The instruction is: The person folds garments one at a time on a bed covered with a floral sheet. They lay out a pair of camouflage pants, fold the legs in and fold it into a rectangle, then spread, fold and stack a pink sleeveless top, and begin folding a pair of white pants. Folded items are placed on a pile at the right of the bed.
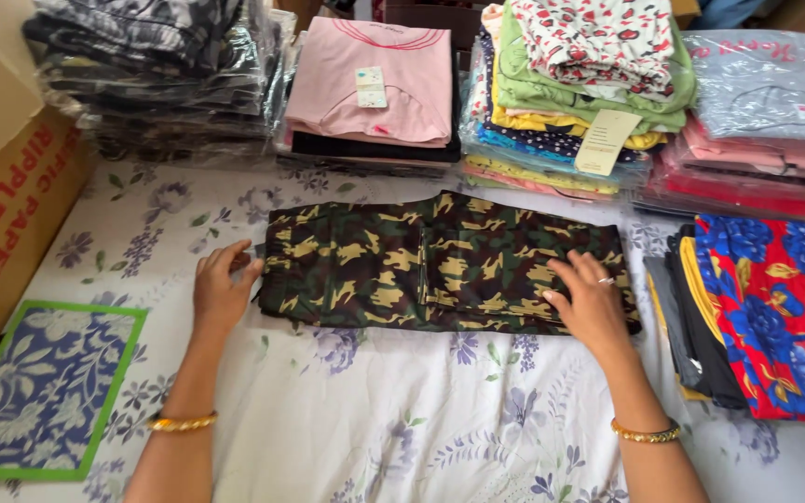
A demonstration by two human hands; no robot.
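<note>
Matt camouflage cloth (440, 265), glossy plastic-wrapped garments (156, 74), cardboard box (6, 205)

pink shirt (370, 82), cardboard box (6, 219), floral sheet (384, 419) (pale), red-blue garment (775, 307)
</note>
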